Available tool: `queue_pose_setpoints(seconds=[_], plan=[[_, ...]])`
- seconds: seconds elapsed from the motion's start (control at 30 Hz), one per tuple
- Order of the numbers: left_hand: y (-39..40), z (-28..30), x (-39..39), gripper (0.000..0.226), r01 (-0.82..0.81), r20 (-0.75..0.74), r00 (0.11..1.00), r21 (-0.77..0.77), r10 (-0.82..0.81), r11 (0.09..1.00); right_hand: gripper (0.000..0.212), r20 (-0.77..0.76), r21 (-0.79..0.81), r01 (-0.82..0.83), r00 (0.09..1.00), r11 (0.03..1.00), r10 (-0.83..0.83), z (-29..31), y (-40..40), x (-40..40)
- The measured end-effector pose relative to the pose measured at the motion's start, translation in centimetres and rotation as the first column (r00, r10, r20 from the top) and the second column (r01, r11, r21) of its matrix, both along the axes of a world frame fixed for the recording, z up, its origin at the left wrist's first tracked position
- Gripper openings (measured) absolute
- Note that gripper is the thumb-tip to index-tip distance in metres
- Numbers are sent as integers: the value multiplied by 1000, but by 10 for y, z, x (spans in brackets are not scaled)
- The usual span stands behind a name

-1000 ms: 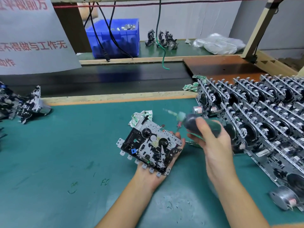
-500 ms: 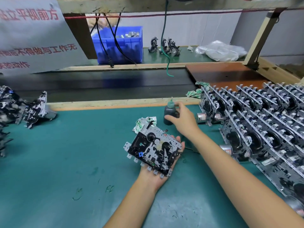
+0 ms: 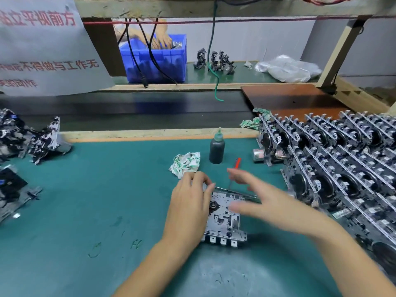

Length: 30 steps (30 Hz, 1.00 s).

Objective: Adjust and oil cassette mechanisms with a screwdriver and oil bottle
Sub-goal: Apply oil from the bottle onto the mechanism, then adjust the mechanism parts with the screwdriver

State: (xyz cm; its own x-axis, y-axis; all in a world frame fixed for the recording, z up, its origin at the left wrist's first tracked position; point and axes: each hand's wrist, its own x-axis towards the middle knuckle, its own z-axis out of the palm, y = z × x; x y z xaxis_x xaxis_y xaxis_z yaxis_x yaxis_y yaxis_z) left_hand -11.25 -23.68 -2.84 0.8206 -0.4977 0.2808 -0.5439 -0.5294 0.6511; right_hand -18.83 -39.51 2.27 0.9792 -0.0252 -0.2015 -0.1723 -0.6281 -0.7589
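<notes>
Head view, frame centre: left hand (image 3: pixel 188 209) grips the cassette mechanism (image 3: pixel 225 219) flat on the counter (image 3: pixel 85 200) — steadying it; right hand (image 3: pixel 263 198), fingers spread wide, hovers near the screwdriver (image 3: pixel 236 162) — oil bottle (image 3: pixel 216 150) parked upright.

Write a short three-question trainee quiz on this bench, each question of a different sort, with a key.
1. True or false: the oil bottle stands upright on the green mat, with neither hand touching it.
2. Multiple choice: what does the left hand grip? A) the crumpled cloth B) the cassette mechanism C) the red-handled screwdriver
3. Fill in: the right hand is blurred, its fingers spread, and it holds ____.

Key: 1 true; 2 B; 3 nothing.
</notes>
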Motion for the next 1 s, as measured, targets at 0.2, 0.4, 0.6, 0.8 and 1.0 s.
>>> queue_pose_setpoints(seconds=[0.2,0.4,0.6,0.8,1.0], plan=[[6,-5,-2,18,-14,3,1000,79,14,997,123,-60,-571,-174,983,802,171,-29,15,-6],[22,-2,11,34,89,-278,954,-96,-113,991,118,24,-671,-151,974,726,224,-37,23,3],[44,-5,29,42,117,-593,726,-395,-350,911,98,29,-671,-164,969,723,247,-28,15,10],[37,-4,32,105,-118,-707,259,-699,-658,705,66,-55,444,-170,975,880,216,-12,21,8],[14,-6,25,94,-323,-552,46,-797,-833,510,120,-152,958,81,957,275,248,-34,40,20]])
